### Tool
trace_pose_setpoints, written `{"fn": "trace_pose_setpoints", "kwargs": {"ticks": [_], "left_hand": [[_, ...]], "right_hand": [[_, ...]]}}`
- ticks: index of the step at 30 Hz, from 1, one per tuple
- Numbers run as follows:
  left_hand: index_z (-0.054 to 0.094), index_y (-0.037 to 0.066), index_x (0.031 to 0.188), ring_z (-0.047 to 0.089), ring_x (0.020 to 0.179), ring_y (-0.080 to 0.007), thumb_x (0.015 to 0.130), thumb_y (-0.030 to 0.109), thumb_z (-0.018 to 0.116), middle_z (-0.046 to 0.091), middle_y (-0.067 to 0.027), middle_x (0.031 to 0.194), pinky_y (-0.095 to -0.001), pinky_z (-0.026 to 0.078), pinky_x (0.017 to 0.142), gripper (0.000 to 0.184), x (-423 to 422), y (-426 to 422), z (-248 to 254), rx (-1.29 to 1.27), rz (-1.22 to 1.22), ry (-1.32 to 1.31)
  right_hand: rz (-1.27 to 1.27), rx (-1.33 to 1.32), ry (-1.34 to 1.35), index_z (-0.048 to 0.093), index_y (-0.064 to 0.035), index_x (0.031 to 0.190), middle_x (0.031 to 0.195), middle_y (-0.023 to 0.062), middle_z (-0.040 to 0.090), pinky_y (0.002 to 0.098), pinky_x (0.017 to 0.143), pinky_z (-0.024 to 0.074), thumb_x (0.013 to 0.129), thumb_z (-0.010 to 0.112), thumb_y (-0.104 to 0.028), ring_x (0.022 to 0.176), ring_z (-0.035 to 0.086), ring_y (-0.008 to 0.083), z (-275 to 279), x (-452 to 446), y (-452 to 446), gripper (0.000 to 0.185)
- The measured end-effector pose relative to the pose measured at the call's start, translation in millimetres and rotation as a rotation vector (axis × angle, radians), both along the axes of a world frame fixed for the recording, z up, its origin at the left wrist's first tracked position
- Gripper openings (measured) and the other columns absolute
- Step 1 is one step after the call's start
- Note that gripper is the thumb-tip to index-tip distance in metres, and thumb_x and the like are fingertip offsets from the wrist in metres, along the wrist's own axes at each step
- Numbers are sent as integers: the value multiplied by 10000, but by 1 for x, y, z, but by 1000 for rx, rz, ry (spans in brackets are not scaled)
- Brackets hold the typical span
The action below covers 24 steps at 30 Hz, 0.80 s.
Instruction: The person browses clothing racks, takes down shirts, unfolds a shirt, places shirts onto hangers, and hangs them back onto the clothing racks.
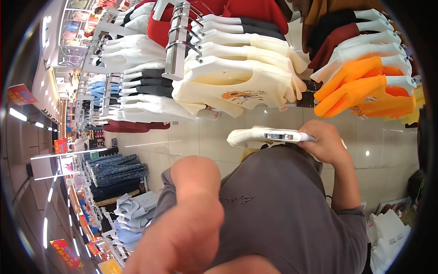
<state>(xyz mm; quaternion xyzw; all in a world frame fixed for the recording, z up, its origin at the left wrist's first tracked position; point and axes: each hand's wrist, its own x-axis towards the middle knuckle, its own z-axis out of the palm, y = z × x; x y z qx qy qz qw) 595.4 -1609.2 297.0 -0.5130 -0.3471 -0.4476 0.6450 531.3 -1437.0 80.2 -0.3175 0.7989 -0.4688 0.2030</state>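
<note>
My right hand [321, 139] is closed around one end of a white hanger [260, 134], held level in front of my waist. A shiny metal-looking piece [279, 136] shows at the hanger's middle. Pale yellow cloth peeks out below it, mostly hidden by my grey shirt [273, 201]. Raised close to the camera, my left hand [175, 239] is large and blurred at the bottom; its fingers cannot be made out. Just beyond the held hanger hang several cream T-shirts [269, 84], the front one with an orange flower print.
A metal rail [177, 45] carries the cream shirts. Orange shirts [365, 86] hang at the right, white and dark garments [146, 86] at the left. Folded jeans [116, 171] and light blue clothes [132, 214] are lower left. A white printed bag-like item [388, 239] lies lower right.
</note>
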Motion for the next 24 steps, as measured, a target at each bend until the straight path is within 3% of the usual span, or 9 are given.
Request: {"fn": "trace_pose_setpoints", "kwargs": {"ticks": [1, 2, 6, 8, 10, 21, 24], "left_hand": [[627, 47, 1099, 585, 1063, -172, 907, 84, 544, 622, -54, 1075, -298, 529, 845, 212, -4, 2, 2, -81, -4, 83], [627, 47, 1099, 585, 1063, -172, 907, 84, 544, 622, -54, 1075, -298, 529, 845, 212, -1, -2, 1, -88, -5, 81], [626, 41, 1110, 576, 1089, -177, 913, 94, 547, 617, -60, 1103, -295, 528, 868, 218, 51, -45, -5, -410, -319, -582], [626, 40, 1113, 574, 1095, -179, 915, 97, 548, 616, -62, 1110, -295, 527, 873, 220, 38, -33, -7, -484, -399, -749], [635, 76, 875, 594, 883, -155, 861, 295, 656, 618, -22, 958, -243, 500, 703, 221, 9, 3, -22, -66, -295, -308], [604, 67, 1008, 584, 926, -156, 881, 228, 632, 606, -46, 990, -251, 502, 777, 207, 35, -18, -28, -301, -233, -558], [595, 64, 1047, 581, 938, -156, 887, 208, 625, 602, -53, 999, -253, 502, 799, 218, 36, -24, -39, -397, -55, -597]], "right_hand": [[16, 19, -11, 675, -54, 858, 831, 100, 638, 387, 701, 465, 710, 727, -127, 792, 600, 306, 2, -1, 0, 173], [29, 35, -22, 679, -68, 863, 848, 98, 640, 403, 714, 462, 729, 717, -170, 819, 600, 320, 2, -1, -2, 173], [39, 9, -46, 678, -69, 859, 844, 98, 639, 403, 716, 460, 730, 714, -170, 820, 599, 320, -5, -3, -1, 168], [23, 4, -56, 677, -70, 853, 836, 98, 638, 403, 715, 460, 729, 713, -171, 817, 597, 319, -6, -3, -1, 164], [19, -8, -50, 677, -70, 851, 833, 99, 638, 403, 714, 459, 727, 714, -171, 816, 597, 318, -11, -3, -1, 164], [31, -54, 13, 675, -65, 850, 818, 97, 636, 408, 698, 458, 723, 714, -169, 801, 598, 315, -13, -3, -3, 169], [36, -48, 34, 672, -59, 863, 827, 94, 637, 379, 691, 468, 685, 732, -99, 781, 603, 306, -12, -2, 0, 192]]}}
